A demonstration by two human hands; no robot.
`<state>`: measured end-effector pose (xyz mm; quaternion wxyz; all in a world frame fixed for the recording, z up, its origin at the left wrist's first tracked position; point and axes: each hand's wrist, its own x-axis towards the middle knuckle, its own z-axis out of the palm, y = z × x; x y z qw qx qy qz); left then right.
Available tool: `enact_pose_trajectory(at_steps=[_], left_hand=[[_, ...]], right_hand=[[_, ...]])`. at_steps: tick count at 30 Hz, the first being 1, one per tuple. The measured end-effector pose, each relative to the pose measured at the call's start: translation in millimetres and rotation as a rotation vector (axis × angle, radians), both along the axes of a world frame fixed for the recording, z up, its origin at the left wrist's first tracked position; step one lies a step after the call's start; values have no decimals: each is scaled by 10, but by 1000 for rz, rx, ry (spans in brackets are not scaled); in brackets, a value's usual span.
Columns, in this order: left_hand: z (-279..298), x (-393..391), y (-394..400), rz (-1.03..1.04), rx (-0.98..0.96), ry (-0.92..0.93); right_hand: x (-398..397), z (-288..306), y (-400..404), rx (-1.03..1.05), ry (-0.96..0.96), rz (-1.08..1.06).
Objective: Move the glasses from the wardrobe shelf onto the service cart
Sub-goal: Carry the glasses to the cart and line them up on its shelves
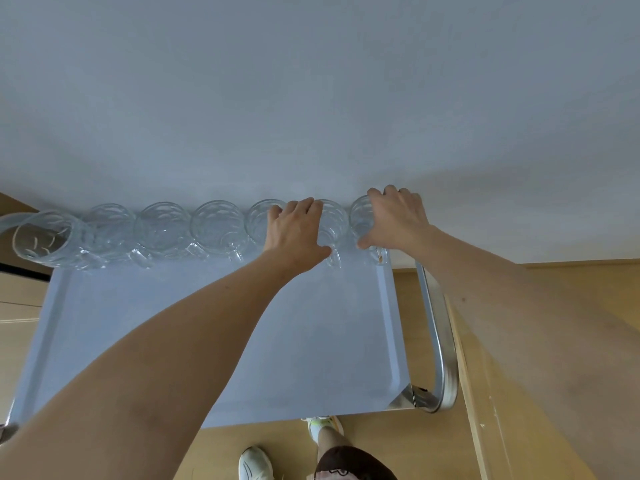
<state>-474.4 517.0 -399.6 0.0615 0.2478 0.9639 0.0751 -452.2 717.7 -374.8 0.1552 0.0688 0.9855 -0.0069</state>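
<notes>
Both hands are setting glasses down at the far edge of the service cart (pixel 221 341); left hand (pixel 294 230) grips one glass (pixel 334 220), right hand (pixel 398 216) another (pixel 362 213), five more glasses (pixel 218 223) in a row left of them; next, I judge, release and withdraw gently.

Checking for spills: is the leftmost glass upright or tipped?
Tipped. The leftmost glass lies on its side on the cart tray, mouth facing the camera.

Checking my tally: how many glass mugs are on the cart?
7, in one row along the far edge: five left of the hands, two under them.
</notes>
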Motion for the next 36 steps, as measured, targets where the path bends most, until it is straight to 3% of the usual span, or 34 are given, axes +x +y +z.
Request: enact_pose_trajectory(at_steps=[6,23,36], left_hand=[[-14,107,92,72,-53,53],[-30,130,109,130,-36,-50],[508,313,-210,87,44,-32]], right_hand=[[-10,-37,36,-40,22,-8],[100,-17,52,-68,4,-1],[595,404,-241,-65,95,-67]])
